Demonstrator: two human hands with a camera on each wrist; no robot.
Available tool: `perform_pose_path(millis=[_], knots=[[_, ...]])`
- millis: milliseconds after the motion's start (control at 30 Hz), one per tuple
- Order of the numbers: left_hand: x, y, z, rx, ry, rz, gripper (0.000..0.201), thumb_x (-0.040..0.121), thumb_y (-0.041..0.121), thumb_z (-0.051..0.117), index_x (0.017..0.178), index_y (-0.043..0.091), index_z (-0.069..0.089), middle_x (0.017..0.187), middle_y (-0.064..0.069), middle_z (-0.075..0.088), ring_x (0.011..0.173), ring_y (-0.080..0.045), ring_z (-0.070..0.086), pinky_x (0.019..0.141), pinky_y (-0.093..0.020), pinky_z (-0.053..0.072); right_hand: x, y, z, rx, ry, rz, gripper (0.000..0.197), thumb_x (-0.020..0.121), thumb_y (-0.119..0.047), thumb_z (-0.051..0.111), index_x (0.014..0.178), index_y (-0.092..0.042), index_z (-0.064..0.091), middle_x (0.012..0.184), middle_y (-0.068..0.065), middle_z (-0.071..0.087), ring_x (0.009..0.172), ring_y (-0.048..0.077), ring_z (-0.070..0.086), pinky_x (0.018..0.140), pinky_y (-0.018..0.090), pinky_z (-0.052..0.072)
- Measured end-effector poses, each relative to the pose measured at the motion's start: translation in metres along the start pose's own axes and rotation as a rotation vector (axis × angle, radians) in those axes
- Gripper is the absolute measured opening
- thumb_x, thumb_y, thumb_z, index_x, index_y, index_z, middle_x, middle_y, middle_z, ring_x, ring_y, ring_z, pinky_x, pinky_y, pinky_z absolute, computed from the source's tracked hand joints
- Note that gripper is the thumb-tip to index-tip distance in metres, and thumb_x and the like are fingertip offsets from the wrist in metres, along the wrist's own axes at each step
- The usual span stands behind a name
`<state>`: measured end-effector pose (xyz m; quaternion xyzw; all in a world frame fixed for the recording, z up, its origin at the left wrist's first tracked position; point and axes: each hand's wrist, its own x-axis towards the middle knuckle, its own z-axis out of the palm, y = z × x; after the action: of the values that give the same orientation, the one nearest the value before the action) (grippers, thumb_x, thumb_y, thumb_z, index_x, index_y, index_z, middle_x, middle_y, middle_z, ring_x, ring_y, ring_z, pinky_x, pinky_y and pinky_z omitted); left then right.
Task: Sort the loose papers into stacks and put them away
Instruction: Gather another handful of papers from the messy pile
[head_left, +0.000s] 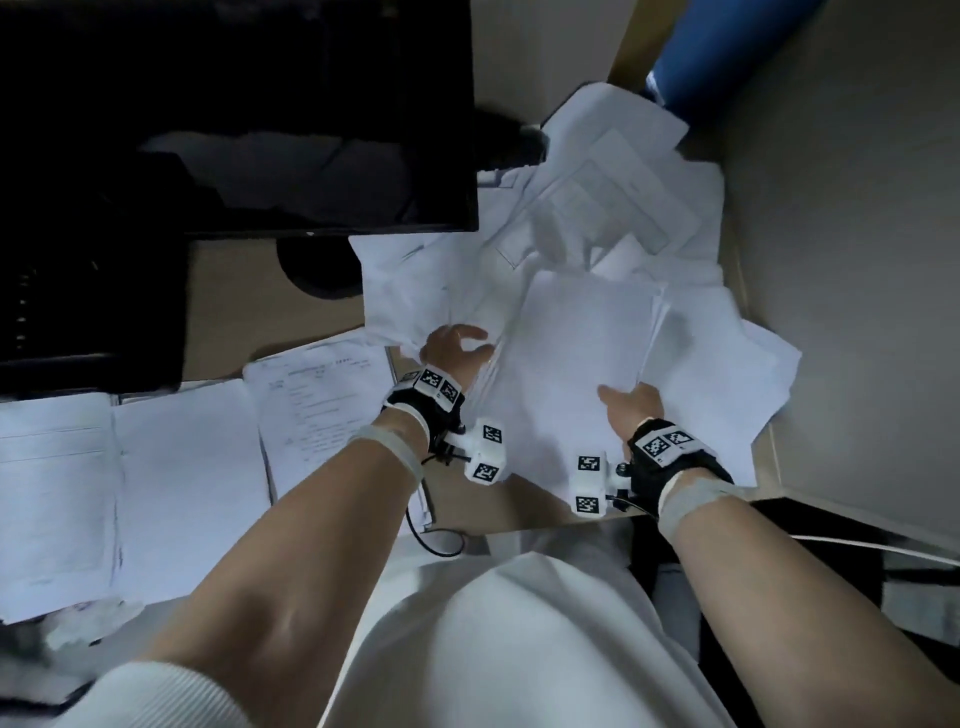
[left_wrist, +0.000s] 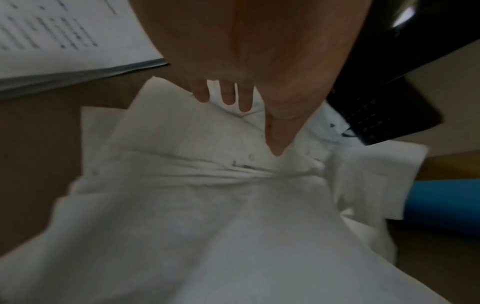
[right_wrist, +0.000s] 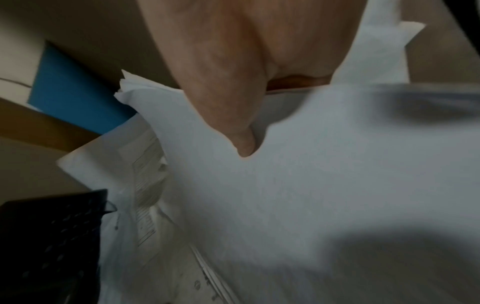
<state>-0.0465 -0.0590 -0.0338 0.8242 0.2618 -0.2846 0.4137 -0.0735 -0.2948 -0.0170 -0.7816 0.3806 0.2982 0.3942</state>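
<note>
A loose heap of white papers (head_left: 613, 208) covers the right half of the desk. On top of it lies a bundle of blank sheets (head_left: 576, 358). My left hand (head_left: 470, 345) is at the bundle's left edge. In the left wrist view its thumb (left_wrist: 275, 139) presses on a sheet while the fingers (left_wrist: 226, 96) go behind a raised fold. My right hand (head_left: 621, 402) grips the bundle's near right edge. Its thumb (right_wrist: 241, 144) lies on top, and its other fingers are hidden beneath the sheets.
Sorted stacks lie to the left: a printed one (head_left: 322, 400) and two blank ones (head_left: 192, 493), (head_left: 57, 499). A black monitor (head_left: 234, 114) and keyboard (head_left: 88, 312) fill the far left. A blue folder (head_left: 727, 47) stands at the back. A partition wall (head_left: 857, 260) bounds the right.
</note>
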Motion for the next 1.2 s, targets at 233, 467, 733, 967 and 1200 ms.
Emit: perform_pose_path(millis=[233, 467, 733, 967, 1200], knots=[[0.017, -0.013, 0.009, 0.137, -0.004, -0.134, 0.077, 0.076, 0.027, 0.079, 0.141, 0.021, 0.039, 0.141, -0.017, 0.043, 0.131, -0.037, 0.043, 0.107, -0.046, 0.040, 0.012, 0.013, 0.009, 0.009, 0.025, 0.114, 0.046, 0.095, -0.019, 0.059, 0.129, 0.011, 0.050, 0.102, 0.020, 0.061, 0.084, 0.029, 0.055, 0.071, 0.035, 0.044], [0.011, -0.008, -0.002, 0.091, -0.083, -0.078, 0.034, 0.094, 0.030, 0.063, 0.121, 0.009, 0.066, 0.117, -0.014, 0.069, 0.110, -0.032, 0.063, 0.091, -0.031, 0.048, 0.016, 0.002, 0.008, -0.005, -0.002, 0.113, 0.041, 0.093, -0.020, 0.062, 0.119, 0.011, 0.055, 0.092, 0.016, 0.058, 0.081, 0.029, 0.055, 0.069, 0.034, 0.043], [-0.022, -0.023, -0.026, -0.114, 0.198, -0.227, 0.036, 0.101, 0.020, 0.050, 0.130, 0.001, 0.057, 0.132, -0.020, 0.059, 0.121, -0.033, 0.057, 0.096, -0.033, 0.045, 0.013, -0.018, 0.002, 0.021, -0.068, 0.007, 0.030, 0.093, -0.011, 0.062, 0.112, 0.012, 0.059, 0.076, 0.009, 0.051, 0.073, 0.023, 0.047, 0.070, 0.033, 0.037], [-0.046, -0.060, -0.012, -0.323, 0.033, -0.374, 0.041, 0.100, 0.002, 0.042, 0.141, -0.003, 0.047, 0.143, -0.023, 0.050, 0.129, -0.036, 0.050, 0.098, -0.035, 0.043, 0.007, -0.028, 0.023, -0.071, -0.116, -0.167, 0.038, 0.093, -0.014, 0.064, 0.119, 0.013, 0.058, 0.112, 0.017, 0.066, 0.105, 0.036, 0.064, 0.090, 0.042, 0.050], [-0.055, -0.077, -0.009, -0.513, -0.031, -0.386, 0.065, 0.085, 0.047, 0.069, 0.132, 0.006, 0.054, 0.129, -0.004, 0.058, 0.111, -0.022, 0.058, 0.095, -0.037, 0.047, -0.005, -0.017, 0.068, -0.103, -0.256, -0.194, 0.044, 0.088, -0.018, 0.073, 0.126, -0.003, 0.058, 0.114, 0.004, 0.064, 0.106, 0.022, 0.061, 0.090, 0.028, 0.047]])
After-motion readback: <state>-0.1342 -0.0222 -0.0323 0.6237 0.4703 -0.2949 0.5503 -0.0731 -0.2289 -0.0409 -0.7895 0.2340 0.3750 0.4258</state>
